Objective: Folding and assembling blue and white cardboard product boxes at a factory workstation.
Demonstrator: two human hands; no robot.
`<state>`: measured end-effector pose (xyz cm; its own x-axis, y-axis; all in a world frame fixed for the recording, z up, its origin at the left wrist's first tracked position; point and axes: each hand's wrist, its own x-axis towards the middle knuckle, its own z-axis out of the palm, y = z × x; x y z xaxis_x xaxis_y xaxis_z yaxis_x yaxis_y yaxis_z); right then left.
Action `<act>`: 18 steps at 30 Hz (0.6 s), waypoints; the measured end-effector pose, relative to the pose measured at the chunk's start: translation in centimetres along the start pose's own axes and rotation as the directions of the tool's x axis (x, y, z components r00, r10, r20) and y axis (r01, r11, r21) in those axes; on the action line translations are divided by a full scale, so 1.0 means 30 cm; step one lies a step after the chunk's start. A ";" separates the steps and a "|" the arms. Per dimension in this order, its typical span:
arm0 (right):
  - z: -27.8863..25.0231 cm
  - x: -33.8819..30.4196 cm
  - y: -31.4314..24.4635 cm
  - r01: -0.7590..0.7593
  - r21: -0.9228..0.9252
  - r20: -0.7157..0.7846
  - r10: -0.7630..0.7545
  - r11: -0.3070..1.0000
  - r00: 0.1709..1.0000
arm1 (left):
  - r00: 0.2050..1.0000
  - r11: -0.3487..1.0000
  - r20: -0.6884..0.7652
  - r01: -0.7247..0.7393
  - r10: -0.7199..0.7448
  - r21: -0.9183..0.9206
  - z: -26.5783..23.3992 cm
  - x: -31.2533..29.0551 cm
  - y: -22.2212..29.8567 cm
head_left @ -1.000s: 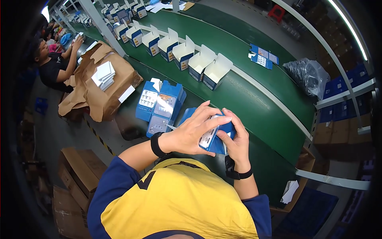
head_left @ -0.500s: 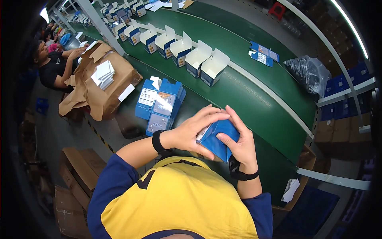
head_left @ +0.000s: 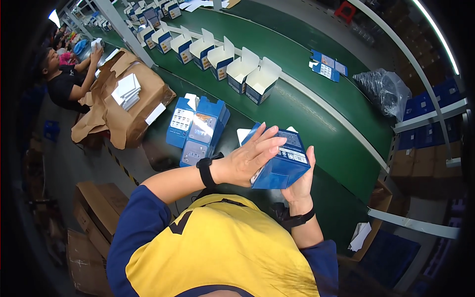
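A small blue carton (head_left: 284,161) with a white label is held upright in front of my chest. My right hand (head_left: 301,180) grips it from below and behind. My left hand (head_left: 250,157) lies flat against its left side, fingers stretched over the top edge. Both wrists wear black bands. Just beyond the carton, a stack of flat blue carton blanks (head_left: 197,129) rests on the near edge of the green belt (head_left: 316,123).
Several open blue-and-white cartons (head_left: 232,62) ride in a row on the belt. A brown cardboard box (head_left: 123,104) with white sheets stands at the left, with another person (head_left: 64,79) beyond it. A black plastic bag (head_left: 386,91) lies at the right. Brown boxes (head_left: 94,218) sit on the floor.
The carton has gone from a half-folded blank to a squared-up box, turned label side up. My left hand shifted from its top to its side. The open cartons on the belt drifted left.
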<state>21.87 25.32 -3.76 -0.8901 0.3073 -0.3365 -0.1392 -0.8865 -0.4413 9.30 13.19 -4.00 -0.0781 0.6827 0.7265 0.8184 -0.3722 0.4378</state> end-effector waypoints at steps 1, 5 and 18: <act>-0.012 0.013 -0.009 -0.005 -0.003 0.034 0.005 1.000 0.999 | 1.000 1.000 0.020 0.001 -0.001 -0.005 -0.009 0.008 -0.008; -0.111 0.088 -0.094 -0.219 -0.184 0.109 0.241 0.958 0.964 | 0.951 0.958 0.201 -0.261 0.234 0.120 -0.053 -0.029 -0.056; -0.434 0.708 -0.065 0.231 -0.973 0.180 -0.618 0.003 0.765 | 0.139 0.054 -0.119 0.842 -0.983 0.537 -0.414 -0.422 -0.278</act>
<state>8.88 38.06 -20.87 -0.6729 0.7211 0.1648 0.2162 0.4049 -0.8884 -3.61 -0.15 -10.26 -0.8834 0.3856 -0.2662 0.2837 0.8923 0.3512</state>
